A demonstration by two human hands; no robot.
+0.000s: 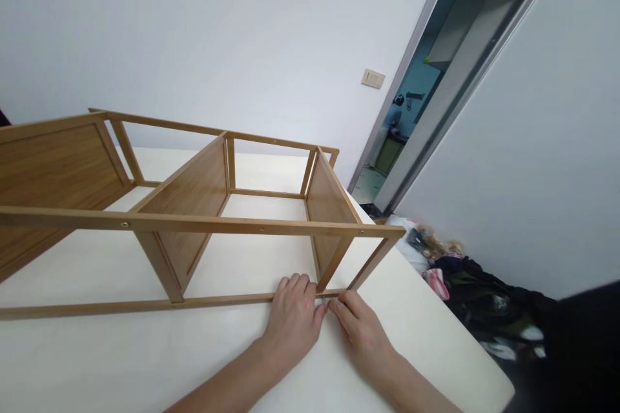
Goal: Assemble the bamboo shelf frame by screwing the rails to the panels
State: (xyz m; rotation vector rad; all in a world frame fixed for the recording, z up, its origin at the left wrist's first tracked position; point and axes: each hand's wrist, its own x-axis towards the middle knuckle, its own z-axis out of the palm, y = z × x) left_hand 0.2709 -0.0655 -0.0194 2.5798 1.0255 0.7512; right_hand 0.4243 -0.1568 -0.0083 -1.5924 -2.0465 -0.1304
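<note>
A wooden shelf unit [242, 224] lies on its side on a white table [145, 361], its flat shelf panels standing upright between the long rails. My left hand [296, 310] has its fingers curled over the lower near rail, just left of the joint by the end panel. Close beside it, my right hand [361, 322] pinches at the same rail near that joint, thumb and forefinger together. Whatever sits between those fingertips is too small to make out. Screw heads or holes show along the upper near rail.
A light switch [372, 79] is on the wall behind the unit, left of an open doorway [411, 90]. Clothes [484, 303] and other soft things are piled beyond the table's right edge. A dark blurred shape fills the lower right corner.
</note>
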